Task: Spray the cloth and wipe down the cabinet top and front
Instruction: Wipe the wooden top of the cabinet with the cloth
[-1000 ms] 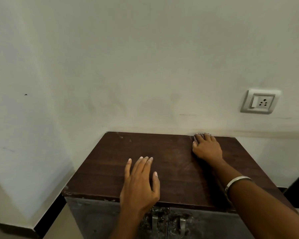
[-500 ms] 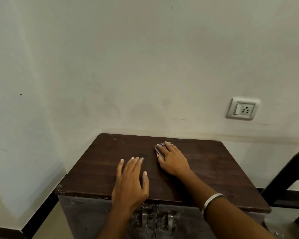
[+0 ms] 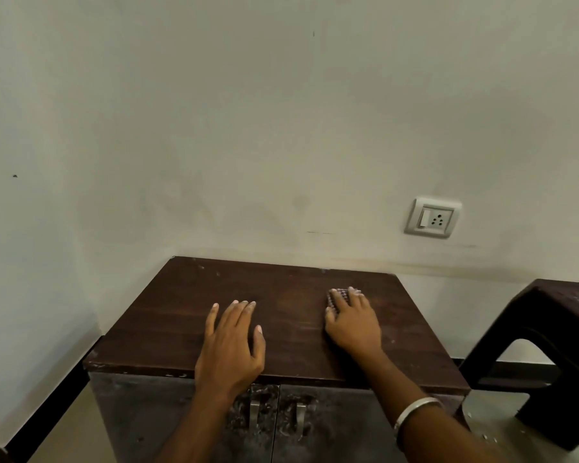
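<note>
A low cabinet with a dark brown wooden top (image 3: 181,315) and grey double doors (image 3: 154,416) stands against the wall. My right hand (image 3: 353,324) presses flat on a small checked cloth (image 3: 338,295) on the right half of the top; only the cloth's far edge shows beyond the fingers. My left hand (image 3: 231,342) rests palm down, fingers spread, near the front edge at the middle, holding nothing. No spray bottle is in view.
Two metal door handles (image 3: 276,417) sit below the front edge. A dark plastic stool (image 3: 555,332) stands close on the right. A wall socket (image 3: 432,217) is above the cabinet's right side. Walls close in behind and on the left.
My right hand slid the cloth from the back right corner to the middle of the top, then back to the right half. My left hand stayed put near the front edge.
</note>
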